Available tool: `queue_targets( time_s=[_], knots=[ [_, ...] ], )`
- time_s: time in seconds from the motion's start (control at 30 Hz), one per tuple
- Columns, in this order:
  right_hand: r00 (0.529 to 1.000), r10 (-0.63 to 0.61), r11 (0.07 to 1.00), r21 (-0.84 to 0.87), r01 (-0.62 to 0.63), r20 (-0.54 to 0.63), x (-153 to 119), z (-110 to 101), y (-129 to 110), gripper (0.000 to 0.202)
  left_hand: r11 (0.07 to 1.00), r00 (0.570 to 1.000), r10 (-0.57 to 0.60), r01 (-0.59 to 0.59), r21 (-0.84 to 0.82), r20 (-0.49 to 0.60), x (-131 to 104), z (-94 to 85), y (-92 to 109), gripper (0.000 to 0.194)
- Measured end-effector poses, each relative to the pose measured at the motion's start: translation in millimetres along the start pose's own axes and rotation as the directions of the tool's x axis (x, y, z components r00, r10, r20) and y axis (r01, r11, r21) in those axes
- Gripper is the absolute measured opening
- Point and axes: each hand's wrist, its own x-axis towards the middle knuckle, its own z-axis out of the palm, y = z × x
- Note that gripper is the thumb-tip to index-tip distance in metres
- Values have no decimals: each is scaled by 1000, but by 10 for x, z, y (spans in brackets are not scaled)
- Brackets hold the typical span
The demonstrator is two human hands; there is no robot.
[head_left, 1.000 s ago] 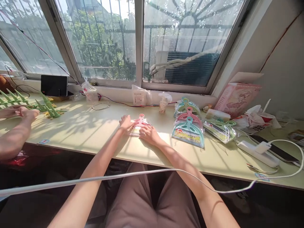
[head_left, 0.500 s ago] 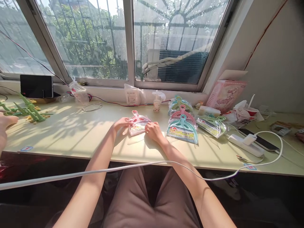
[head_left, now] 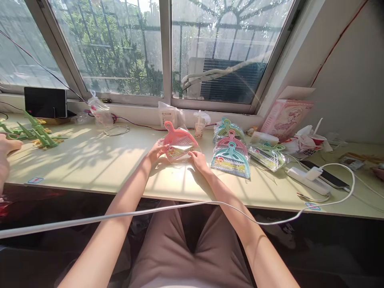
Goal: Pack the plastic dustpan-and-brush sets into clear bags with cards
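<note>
A pink dustpan and brush set in a clear bag is tilted up off the table between my hands, its handle pointing away from me. My left hand grips its left edge. At the lower right corner, my right hand pinches the bag. To the right lies a row of bagged sets, with a teal one in front, a pink one behind it and green and blue ones at the back. Another green set lies beside the row.
A white power strip and phone lie at right; their white cable crosses in front of me. Along the window stand a cup, plastic bags and a tablet. Another person's hand is at far left near green plastic pieces.
The pink set has been raised and tilted upward, so its face shows more. Both my hands have moved slightly with it, and the view has shifted a little.
</note>
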Motion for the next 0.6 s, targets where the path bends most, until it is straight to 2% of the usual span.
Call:
queue_targets(
  time_s=[0.03, 0.07, 0.13, 0.2, 0.27, 0.3, 0.37, 0.43, 0.47, 0.6],
  knots=[
    [996, 87, 985, 151, -84, -12, 4, -3, 17, 12, 1000, 1000, 4, -4, -9, 16, -7, 23, -10, 82],
    [987, 158, 944, 294, -148, -13, 2, -9, 27, 13, 1000, 999, 11, -11, -16, 35, -16, 49, -16, 83],
    [976, 213, 856, 488, -172, -30, -6, -30, 25, 29, 999, 995, 29, -27, -20, 94, -41, 104, -20, 82],
    [970, 234, 822, 547, -160, -68, -8, -59, 1, 32, 999, 985, 44, -40, -27, 169, -67, 149, -11, 75],
    [955, 282, 810, 557, -184, -95, 2, -90, -38, 28, 999, 984, 29, -23, -35, 178, -77, 178, 2, 63],
    [947, 304, 804, 560, -199, -100, 7, -104, -63, 27, 999, 991, 2, 2, -33, 132, -71, 187, 8, 56],
    [939, 330, 795, 566, -219, -99, 12, -123, -122, 27, 997, 997, -72, 71, -22, -35, -39, 200, 19, 42],
    [940, 328, 795, 565, -222, -92, 3, -127, -190, 26, 992, 972, -123, 122, -18, -198, 3, 209, 26, 30],
    [943, 320, 798, 563, -217, -89, -7, -124, -226, 25, 991, 961, -131, 130, -21, -243, 20, 214, 27, 25],
    [951, 295, 808, 555, -198, -91, -47, -108, -355, 20, 996, 960, -84, 80, -27, -267, 43, 227, 29, 19]
  ],
)
